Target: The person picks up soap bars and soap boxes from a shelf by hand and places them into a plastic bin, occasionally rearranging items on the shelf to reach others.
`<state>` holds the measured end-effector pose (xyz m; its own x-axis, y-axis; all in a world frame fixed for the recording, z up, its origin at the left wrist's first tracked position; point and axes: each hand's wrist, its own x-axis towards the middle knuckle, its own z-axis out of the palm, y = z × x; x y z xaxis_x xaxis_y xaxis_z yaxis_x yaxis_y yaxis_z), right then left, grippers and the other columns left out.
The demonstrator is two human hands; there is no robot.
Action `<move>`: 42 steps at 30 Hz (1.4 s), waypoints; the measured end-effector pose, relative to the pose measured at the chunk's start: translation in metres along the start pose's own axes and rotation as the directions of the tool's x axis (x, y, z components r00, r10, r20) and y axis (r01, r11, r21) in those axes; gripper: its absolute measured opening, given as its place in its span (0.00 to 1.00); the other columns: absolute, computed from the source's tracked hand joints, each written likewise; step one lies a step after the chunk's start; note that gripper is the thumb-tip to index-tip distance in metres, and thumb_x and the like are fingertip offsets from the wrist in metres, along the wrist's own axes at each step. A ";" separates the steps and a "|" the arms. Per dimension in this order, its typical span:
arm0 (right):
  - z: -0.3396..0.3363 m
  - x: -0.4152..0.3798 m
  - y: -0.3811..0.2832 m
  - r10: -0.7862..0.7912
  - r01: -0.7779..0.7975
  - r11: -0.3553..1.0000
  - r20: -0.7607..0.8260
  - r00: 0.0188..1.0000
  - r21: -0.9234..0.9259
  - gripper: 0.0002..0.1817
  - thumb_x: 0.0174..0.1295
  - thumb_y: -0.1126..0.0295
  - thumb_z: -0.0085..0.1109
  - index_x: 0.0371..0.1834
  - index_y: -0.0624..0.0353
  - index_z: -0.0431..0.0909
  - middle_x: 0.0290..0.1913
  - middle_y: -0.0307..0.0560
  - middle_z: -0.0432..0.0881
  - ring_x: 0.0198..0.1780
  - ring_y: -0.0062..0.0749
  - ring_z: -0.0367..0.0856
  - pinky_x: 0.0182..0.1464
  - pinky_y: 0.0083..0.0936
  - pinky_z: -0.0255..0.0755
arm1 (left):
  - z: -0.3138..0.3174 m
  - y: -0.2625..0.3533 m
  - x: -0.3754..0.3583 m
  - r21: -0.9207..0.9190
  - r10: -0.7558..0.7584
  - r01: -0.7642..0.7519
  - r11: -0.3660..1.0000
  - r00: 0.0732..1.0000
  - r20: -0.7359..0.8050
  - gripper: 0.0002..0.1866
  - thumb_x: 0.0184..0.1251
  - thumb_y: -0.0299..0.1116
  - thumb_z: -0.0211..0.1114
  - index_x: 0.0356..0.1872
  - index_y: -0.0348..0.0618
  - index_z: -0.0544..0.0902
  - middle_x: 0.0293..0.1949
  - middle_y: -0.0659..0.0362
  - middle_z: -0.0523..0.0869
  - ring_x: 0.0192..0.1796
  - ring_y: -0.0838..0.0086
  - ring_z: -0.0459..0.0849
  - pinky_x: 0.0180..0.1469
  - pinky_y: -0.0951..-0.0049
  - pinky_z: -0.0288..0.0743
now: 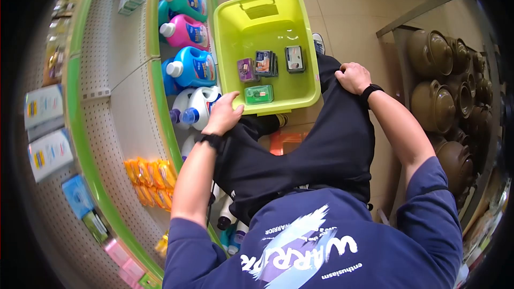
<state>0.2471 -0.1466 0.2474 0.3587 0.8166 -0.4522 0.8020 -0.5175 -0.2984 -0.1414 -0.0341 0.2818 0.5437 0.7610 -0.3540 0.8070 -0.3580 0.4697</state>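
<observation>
A yellow-green plastic bin (230,37) stands on the floor in front of my knees. Inside, near its close end, lie a green soap box (259,94), a purple box (246,70), a stack of dark picture-fronted boxes (265,63) and a dark-edged box with a pale label (294,59). My left hand (225,113) is at the bin's near left corner, thumb and fingers apart, fingertips right at the rim. Over my right knee, my right hand (353,78) has its fingers curled on the black trousers (342,107).
Large detergent bottles (195,68) line the floor along the left shelf (128,91). Orange packets (150,182) sit on that shelf. On the right, a metal rack (396,27) holds brown clay pots (432,106). An orange-red object (286,142) shows between my legs.
</observation>
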 end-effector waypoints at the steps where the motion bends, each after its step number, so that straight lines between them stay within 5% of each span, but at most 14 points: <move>1: 0.000 0.000 0.001 0.018 -0.019 1.000 0.012 1.000 0.008 0.24 0.58 0.53 0.49 0.45 0.58 0.86 0.49 0.57 0.85 0.55 0.48 0.81 0.62 0.38 0.72 | 0.021 -0.010 0.022 0.072 0.003 -0.004 0.997 1.000 0.018 0.23 0.59 0.33 0.66 0.56 0.38 0.79 0.56 0.45 0.82 0.60 0.53 0.79 0.63 0.60 0.72; 5: -0.002 0.004 0.003 0.021 -0.022 1.000 0.044 0.999 0.022 0.24 0.59 0.53 0.50 0.46 0.59 0.85 0.51 0.57 0.83 0.53 0.51 0.81 0.60 0.39 0.73 | 0.093 -0.041 0.096 0.299 -0.174 0.068 0.952 0.923 0.343 0.26 0.56 0.29 0.66 0.59 0.42 0.78 0.62 0.49 0.78 0.66 0.55 0.73 0.67 0.60 0.69; 8: 0.006 0.008 0.010 -0.010 0.011 0.998 -0.019 1.000 0.065 0.23 0.57 0.53 0.52 0.45 0.59 0.85 0.47 0.55 0.83 0.50 0.51 0.81 0.56 0.40 0.74 | 0.142 -0.062 0.118 0.337 -0.188 0.050 0.940 0.900 0.393 0.31 0.54 0.32 0.69 0.62 0.43 0.75 0.66 0.52 0.74 0.70 0.57 0.69 0.68 0.59 0.68; 13: 0.004 0.020 0.009 0.012 -0.014 0.996 0.025 1.000 0.087 0.21 0.55 0.56 0.55 0.43 0.61 0.85 0.47 0.54 0.83 0.48 0.50 0.82 0.54 0.39 0.75 | 0.172 -0.065 0.132 0.419 -0.240 0.070 0.905 0.898 0.369 0.45 0.48 0.39 0.74 0.70 0.43 0.64 0.71 0.55 0.67 0.74 0.57 0.61 0.67 0.53 0.69; 19: -0.006 0.026 0.000 -0.067 0.070 0.991 -0.033 0.997 0.115 0.19 0.54 0.58 0.57 0.40 0.61 0.85 0.46 0.53 0.83 0.47 0.50 0.82 0.53 0.40 0.76 | 0.164 -0.078 0.148 0.370 -0.127 -0.073 0.926 0.863 0.488 0.49 0.43 0.49 0.75 0.69 0.41 0.65 0.64 0.47 0.71 0.69 0.55 0.67 0.64 0.53 0.72; 22: -0.004 0.022 -0.003 -0.060 0.063 0.991 -0.031 0.998 0.119 0.19 0.54 0.58 0.57 0.40 0.61 0.85 0.46 0.53 0.83 0.47 0.49 0.82 0.52 0.39 0.76 | 0.160 -0.061 0.149 0.356 -0.236 0.052 0.933 0.836 0.496 0.50 0.44 0.54 0.75 0.68 0.40 0.67 0.65 0.48 0.70 0.70 0.54 0.66 0.65 0.51 0.71; 25: -0.002 0.021 -0.003 -0.061 0.066 0.993 -0.055 0.997 0.103 0.19 0.54 0.57 0.57 0.39 0.61 0.85 0.45 0.53 0.83 0.46 0.49 0.82 0.52 0.39 0.76 | 0.180 -0.056 0.146 0.392 -0.390 0.246 0.886 0.853 0.347 0.51 0.44 0.63 0.74 0.67 0.42 0.70 0.68 0.50 0.69 0.73 0.54 0.61 0.64 0.40 0.67; 30: -0.003 0.018 0.001 -0.067 0.073 0.993 -0.066 0.996 0.092 0.19 0.55 0.57 0.56 0.39 0.60 0.85 0.44 0.53 0.83 0.45 0.49 0.83 0.51 0.40 0.77 | 0.182 -0.046 0.150 0.406 -0.477 0.340 0.848 0.823 0.309 0.43 0.44 0.59 0.74 0.61 0.44 0.75 0.65 0.52 0.72 0.70 0.59 0.65 0.63 0.41 0.68; 34: -0.004 0.024 -0.007 -0.071 0.081 0.989 -0.082 0.994 0.125 0.19 0.54 0.58 0.56 0.41 0.59 0.85 0.44 0.53 0.84 0.46 0.50 0.83 0.50 0.40 0.77 | 0.153 -0.030 0.126 0.201 -0.332 0.292 0.935 0.921 0.206 0.41 0.42 0.57 0.74 0.59 0.45 0.78 0.61 0.52 0.77 0.67 0.57 0.70 0.65 0.48 0.68; 37: 0.002 0.025 -0.008 -0.112 0.125 0.983 -0.101 0.988 0.133 0.16 0.57 0.61 0.57 0.40 0.60 0.85 0.44 0.53 0.84 0.46 0.50 0.83 0.50 0.38 0.76 | 0.075 0.011 0.082 0.048 -0.054 0.051 0.998 0.997 0.062 0.37 0.41 0.51 0.74 0.56 0.43 0.79 0.58 0.50 0.78 0.66 0.56 0.71 0.65 0.52 0.68; 39: 0.002 0.023 -0.011 -0.121 0.129 0.987 -0.087 0.989 0.097 0.16 0.58 0.60 0.56 0.40 0.60 0.85 0.44 0.53 0.85 0.47 0.51 0.82 0.52 0.39 0.75 | 0.003 0.038 0.045 -0.068 0.145 -0.148 0.987 0.989 -0.039 0.36 0.40 0.46 0.74 0.55 0.43 0.78 0.57 0.50 0.78 0.65 0.55 0.72 0.65 0.53 0.68; 42: 0.004 0.023 -0.013 -0.166 0.171 0.985 -0.109 0.980 0.037 0.17 0.58 0.59 0.55 0.40 0.60 0.85 0.45 0.54 0.85 0.48 0.52 0.82 0.53 0.40 0.75 | -0.094 0.056 -0.012 0.063 0.298 -0.292 0.954 0.925 -0.235 0.36 0.37 0.44 0.75 0.54 0.42 0.79 0.57 0.50 0.78 0.65 0.53 0.72 0.67 0.52 0.66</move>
<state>0.2432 -0.1219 0.2379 0.2705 0.9139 -0.3025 0.8331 -0.3797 -0.4022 -0.1243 -0.0127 0.3885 0.6893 0.7244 0.0026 0.6261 -0.5975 0.5010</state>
